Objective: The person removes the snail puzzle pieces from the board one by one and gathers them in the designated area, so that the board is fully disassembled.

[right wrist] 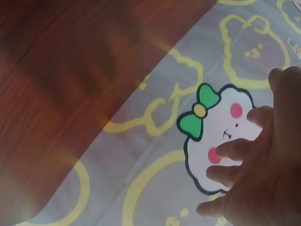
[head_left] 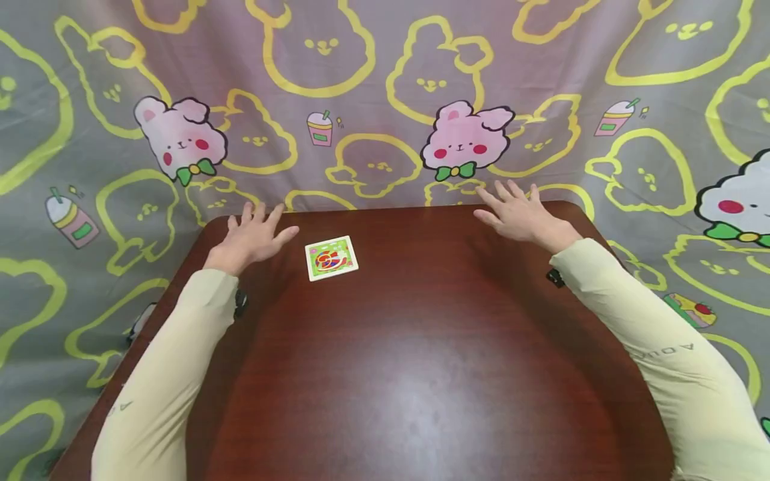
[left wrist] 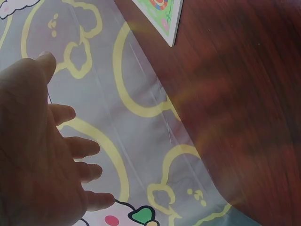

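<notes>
Your left hand (head_left: 248,238) and right hand (head_left: 522,215) are spread, flanking the square picture board (head_left: 331,258), apparently to leave it unobstructed.

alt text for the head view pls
A person's bare left hand and right hand spread open over a glossy red-brown table, a square white-edged picture panel lying nearer the left hand; grey cartoon-printed cloth hangs behind.
</notes>
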Motion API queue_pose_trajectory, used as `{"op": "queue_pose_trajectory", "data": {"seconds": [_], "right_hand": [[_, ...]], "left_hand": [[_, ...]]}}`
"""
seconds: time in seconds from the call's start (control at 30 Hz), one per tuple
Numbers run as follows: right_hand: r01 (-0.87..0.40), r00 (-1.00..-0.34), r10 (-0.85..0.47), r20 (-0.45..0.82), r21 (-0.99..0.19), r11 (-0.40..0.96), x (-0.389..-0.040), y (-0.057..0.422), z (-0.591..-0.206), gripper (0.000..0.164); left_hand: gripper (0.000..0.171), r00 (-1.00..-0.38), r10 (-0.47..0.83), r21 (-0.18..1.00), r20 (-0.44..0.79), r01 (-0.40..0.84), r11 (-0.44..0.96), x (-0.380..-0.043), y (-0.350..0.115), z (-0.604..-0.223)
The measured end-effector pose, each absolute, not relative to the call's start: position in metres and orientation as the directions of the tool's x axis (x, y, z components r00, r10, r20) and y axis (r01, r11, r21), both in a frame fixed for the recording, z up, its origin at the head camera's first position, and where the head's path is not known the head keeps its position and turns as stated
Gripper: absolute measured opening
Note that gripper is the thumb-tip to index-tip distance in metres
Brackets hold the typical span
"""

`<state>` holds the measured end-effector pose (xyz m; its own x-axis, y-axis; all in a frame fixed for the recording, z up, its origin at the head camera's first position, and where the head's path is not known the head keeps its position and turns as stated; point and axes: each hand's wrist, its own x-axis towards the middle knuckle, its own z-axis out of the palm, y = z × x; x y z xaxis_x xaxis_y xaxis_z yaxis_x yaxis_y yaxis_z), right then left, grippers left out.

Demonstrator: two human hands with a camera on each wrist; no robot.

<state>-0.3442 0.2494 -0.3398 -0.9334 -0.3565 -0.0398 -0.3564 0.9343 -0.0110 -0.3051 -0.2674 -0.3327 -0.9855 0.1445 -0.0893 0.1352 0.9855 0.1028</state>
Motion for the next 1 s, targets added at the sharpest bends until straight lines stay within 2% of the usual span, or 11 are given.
{"op": "queue_pose_trajectory", "data": {"seconds": [1.0], "right_hand": [[-0.421, -0.902, -0.429, -0.056, -0.120, 0.899, -0.339, 0.189, -0.373, 0.067]], "left_hand": [[0.081, -0.970, 0.198, 0.188, -0.140, 0.170, 0.967, -0.309, -0.248, -0.372]]}}
